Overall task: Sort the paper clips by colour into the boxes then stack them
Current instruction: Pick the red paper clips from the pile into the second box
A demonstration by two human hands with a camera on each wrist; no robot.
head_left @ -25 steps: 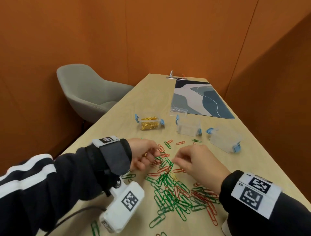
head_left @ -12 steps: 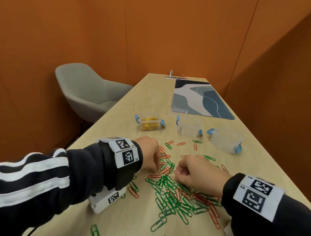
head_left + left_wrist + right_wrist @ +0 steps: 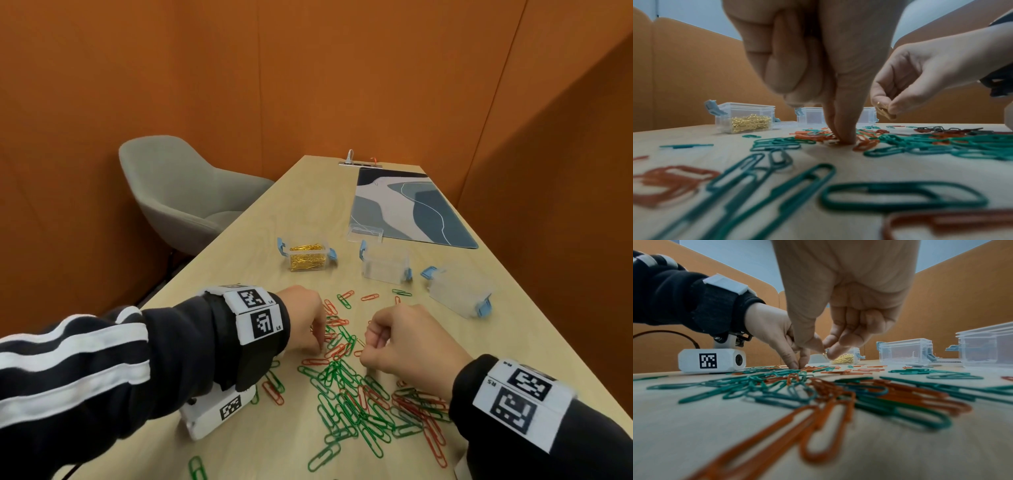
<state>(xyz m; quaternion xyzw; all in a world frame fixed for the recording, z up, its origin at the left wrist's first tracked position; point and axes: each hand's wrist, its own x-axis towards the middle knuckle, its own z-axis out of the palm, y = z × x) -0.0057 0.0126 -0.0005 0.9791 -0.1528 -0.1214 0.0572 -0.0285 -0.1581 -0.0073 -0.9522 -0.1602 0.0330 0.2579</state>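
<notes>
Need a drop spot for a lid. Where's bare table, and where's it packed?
Bare wood lies left of the gold-clip box, toward the table's left edge, and beyond the boxes, left of the patterned mat. Crowded: the red and green clip pile between and near both hands, and the row of clear boxes.

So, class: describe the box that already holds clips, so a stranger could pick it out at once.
Start at the long pale wooden table, beyond the loose red and green clips. Three small clear plastic boxes with blue latches stand in a row; take the leftmost one, nearest the grey chair. It alone holds gold clips.
</notes>
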